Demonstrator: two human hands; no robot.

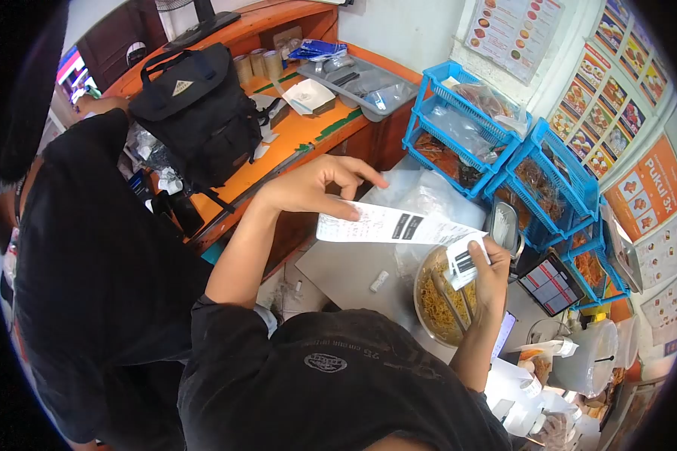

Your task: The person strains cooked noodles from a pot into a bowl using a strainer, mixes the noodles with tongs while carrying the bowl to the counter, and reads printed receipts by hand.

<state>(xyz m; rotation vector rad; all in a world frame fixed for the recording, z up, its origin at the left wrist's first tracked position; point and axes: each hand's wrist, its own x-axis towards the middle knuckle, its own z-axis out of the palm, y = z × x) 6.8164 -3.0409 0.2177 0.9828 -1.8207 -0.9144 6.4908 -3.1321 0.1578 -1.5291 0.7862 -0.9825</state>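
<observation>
A long printed paper receipt (406,225) stretches between my two hands above a grey-white table. My left hand (320,184) has its thumb over the left end, with the fingers curved above the strip. My right hand (491,274) pinches the other end, which is bent downward and shows dark printed blocks. Under that end stands a round metal bowl (426,316) of yellow noodles (438,301), partly covered by the paper, with metal tongs (451,304) in it. A clear plastic bag (429,197) lies behind the receipt.
Blue plastic baskets (466,135) hold bagged food at the back. A tablet (551,282) stands at the right, near a clear tub (585,357). Left, a black backpack (195,113) and grey tray (361,83) sit on an orange counter (320,139). A person in black (105,255) is close by.
</observation>
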